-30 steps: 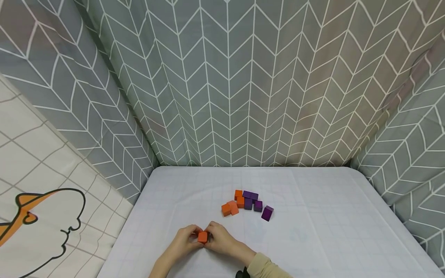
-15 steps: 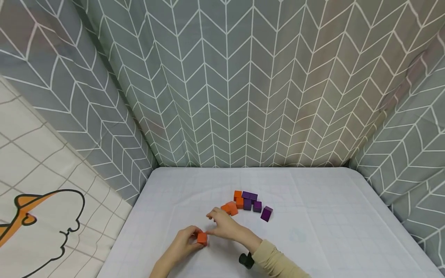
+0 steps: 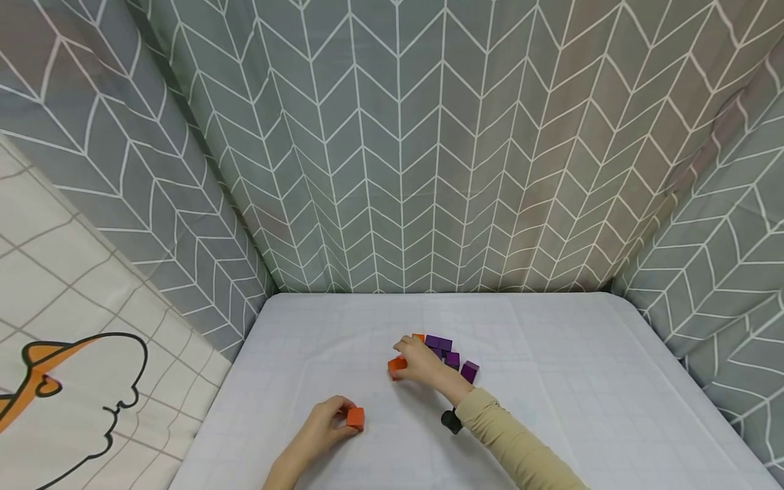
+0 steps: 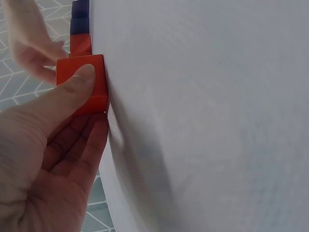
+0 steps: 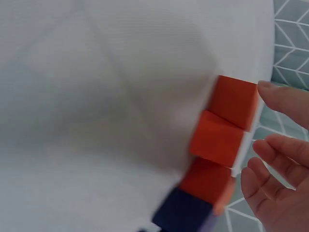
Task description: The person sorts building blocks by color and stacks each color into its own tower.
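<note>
A: Big stuff first? Grey chevron-pattern fabric backdrop (image 3: 398,150) on all sides, white cloth-covered table (image 3: 551,408) below.

B: Right. Mid-table sits a cluster of small wooden cubes: purple cubes (image 3: 453,357) on its right side, orange cubes (image 5: 219,137) on its left, touching or just beside each other.

A: Hands?

B: Left hand (image 3: 318,429) near the table's front edge, thumb and fingers (image 4: 77,82) pinching a single orange wooden cube (image 3: 355,418) that rests on the table, well apart from the cluster. Right hand (image 3: 422,361), beige sleeve, is over the cluster's orange side; fingers (image 5: 285,96) loosely spread just beside the orange cubes, curling toward one. Contact or grip? Cannot tell, the wrist view is blurred.

A: Progress?

B: Early, I'd judge. One orange cube is separated out and held; three or so orange and all the purple remain bunched together. Nothing looks stacked or joined yet.
</note>
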